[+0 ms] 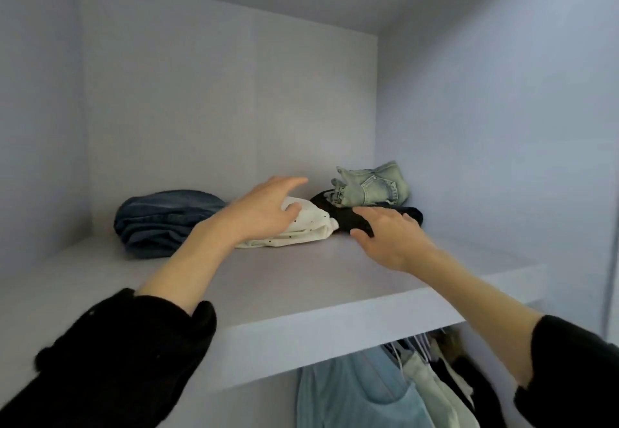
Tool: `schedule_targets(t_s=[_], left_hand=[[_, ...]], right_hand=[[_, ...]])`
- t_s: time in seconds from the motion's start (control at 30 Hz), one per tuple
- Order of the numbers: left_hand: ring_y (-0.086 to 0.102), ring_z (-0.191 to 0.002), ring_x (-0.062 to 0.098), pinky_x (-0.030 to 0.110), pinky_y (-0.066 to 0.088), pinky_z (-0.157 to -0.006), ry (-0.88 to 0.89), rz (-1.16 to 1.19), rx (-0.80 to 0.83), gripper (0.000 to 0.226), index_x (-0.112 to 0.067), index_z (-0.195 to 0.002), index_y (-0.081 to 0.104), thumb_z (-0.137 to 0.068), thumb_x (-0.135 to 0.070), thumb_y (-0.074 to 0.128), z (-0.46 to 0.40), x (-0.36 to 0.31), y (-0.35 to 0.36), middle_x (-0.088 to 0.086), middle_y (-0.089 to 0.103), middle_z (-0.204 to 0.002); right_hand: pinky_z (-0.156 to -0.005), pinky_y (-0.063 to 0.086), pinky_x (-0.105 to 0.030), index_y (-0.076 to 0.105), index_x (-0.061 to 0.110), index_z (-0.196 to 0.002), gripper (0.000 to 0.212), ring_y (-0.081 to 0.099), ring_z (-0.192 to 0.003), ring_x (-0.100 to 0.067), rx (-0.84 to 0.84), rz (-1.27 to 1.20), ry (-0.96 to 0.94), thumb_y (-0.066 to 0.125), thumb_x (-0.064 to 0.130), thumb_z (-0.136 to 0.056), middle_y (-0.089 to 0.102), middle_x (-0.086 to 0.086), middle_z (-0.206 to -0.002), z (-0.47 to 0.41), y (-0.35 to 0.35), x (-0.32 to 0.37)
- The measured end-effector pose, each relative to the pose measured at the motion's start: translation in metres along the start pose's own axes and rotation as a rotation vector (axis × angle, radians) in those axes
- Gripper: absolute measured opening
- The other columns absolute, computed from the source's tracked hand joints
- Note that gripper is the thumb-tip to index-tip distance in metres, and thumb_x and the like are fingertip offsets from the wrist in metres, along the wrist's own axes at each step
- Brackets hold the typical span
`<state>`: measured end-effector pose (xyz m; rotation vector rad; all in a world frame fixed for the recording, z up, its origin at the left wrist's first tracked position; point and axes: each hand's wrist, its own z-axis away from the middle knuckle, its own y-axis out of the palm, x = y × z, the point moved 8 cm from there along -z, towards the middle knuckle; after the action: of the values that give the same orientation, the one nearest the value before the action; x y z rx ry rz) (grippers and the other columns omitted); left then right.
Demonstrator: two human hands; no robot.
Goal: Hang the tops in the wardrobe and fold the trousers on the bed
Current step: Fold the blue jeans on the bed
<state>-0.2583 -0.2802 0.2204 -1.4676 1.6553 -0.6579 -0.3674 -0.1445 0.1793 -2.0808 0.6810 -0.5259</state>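
Grip: left hand [264, 211] spread over white garment [308, 230]; right hand [388, 233] pinching black garment [348, 220]. Risk: dragging it topples pale jeans [375, 184] stacked above off shelf [284, 280].

Home bedroom wardrobe interior. Pale grey laminate shelf [284, 280] is carrying folded dark blue jeans [164, 220], a white dotted garment [308, 226] and faded light denim [371, 184]; beneath the shelf, pale blue and cream tops [361, 390] are hanging on hangers.
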Motion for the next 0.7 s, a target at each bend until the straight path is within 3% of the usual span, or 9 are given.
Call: schedule_targets(t_s=[0.17, 0.27, 0.33, 0.43, 0.53, 0.63, 0.7], left_hand=[[0.042, -0.123, 0.007, 0.018, 0.029, -0.099, 0.298, 0.249, -0.142, 0.041, -0.018, -0.135, 0.047, -0.094, -0.017, 0.052, 0.025, -0.128, 0.04, -0.004, 0.047, -0.135], [0.045, -0.115, 0.003, 0.015, 0.032, -0.095, 0.395, 0.466, -0.084, 0.036, -0.019, -0.13, 0.052, -0.094, -0.017, 0.053, 0.055, -0.209, 0.077, -0.01, 0.049, -0.124], [0.051, -0.109, 0.002, 0.014, 0.039, -0.093, 0.412, 0.615, 0.007, 0.032, -0.022, -0.126, 0.055, -0.094, -0.018, 0.053, 0.08, -0.263, 0.106, -0.011, 0.055, -0.119], [0.058, -0.094, -0.002, 0.003, 0.041, -0.077, 0.423, 0.817, 0.148, 0.024, -0.026, -0.114, 0.06, -0.093, -0.014, 0.055, 0.135, -0.344, 0.154, -0.007, 0.065, -0.107], [0.062, -0.093, 0.006, 0.008, 0.043, -0.079, 0.473, 0.929, 0.363, 0.025, -0.038, -0.097, 0.059, -0.092, -0.014, 0.057, 0.205, -0.421, 0.203, -0.007, 0.068, -0.099], [0.063, -0.088, -0.001, 0.003, 0.042, -0.075, 0.584, 0.981, 0.567, 0.027, -0.043, -0.094, 0.06, -0.092, -0.016, 0.057, 0.278, -0.504, 0.237, -0.018, 0.067, -0.095], [0.062, -0.09, -0.007, 0.004, 0.041, -0.08, 0.673, 1.002, 0.683, 0.028, -0.047, -0.094, 0.058, -0.092, -0.019, 0.056, 0.316, -0.56, 0.248, -0.021, 0.066, -0.097]], right_hand=[[-0.097, 0.04, -0.038, 0.043, 0.023, -0.137, 0.042, 0.05, -0.12, -0.026, -0.144, -0.024, 0.244, 0.041, 0.036, -0.097, 0.052, -0.003, -0.133, 0.105, -0.072, -0.075], [-0.096, 0.043, -0.034, 0.049, 0.021, -0.131, 0.037, 0.056, -0.112, -0.022, -0.176, -0.054, 0.398, 0.043, 0.034, -0.097, 0.06, 0.0, -0.123, 0.199, -0.107, -0.117], [-0.091, 0.045, -0.032, 0.051, 0.022, -0.127, 0.034, 0.059, -0.104, -0.021, -0.156, -0.031, 0.489, 0.043, 0.034, -0.096, 0.062, 0.001, -0.114, 0.273, -0.121, -0.142], [-0.087, 0.047, -0.03, 0.053, 0.023, -0.126, 0.033, 0.06, -0.096, -0.018, -0.076, -0.014, 0.634, 0.044, 0.035, -0.096, 0.064, 0.002, -0.108, 0.396, -0.13, -0.167], [-0.084, 0.044, -0.025, 0.056, 0.025, -0.123, 0.031, 0.061, -0.096, -0.016, -0.018, -0.023, 0.797, 0.046, 0.034, -0.096, 0.066, 0.004, -0.108, 0.511, -0.134, -0.183], [-0.08, 0.043, -0.023, 0.059, 0.024, -0.119, 0.028, 0.062, -0.097, -0.017, -0.006, -0.039, 1.018, 0.047, 0.031, -0.095, 0.067, 0.001, -0.109, 0.631, -0.153, -0.197], [-0.084, 0.045, -0.025, 0.059, 0.024, -0.12, 0.028, 0.062, -0.1, -0.018, -0.026, -0.022, 1.156, 0.047, 0.032, -0.095, 0.067, 0.001, -0.11, 0.699, -0.175, -0.206]])
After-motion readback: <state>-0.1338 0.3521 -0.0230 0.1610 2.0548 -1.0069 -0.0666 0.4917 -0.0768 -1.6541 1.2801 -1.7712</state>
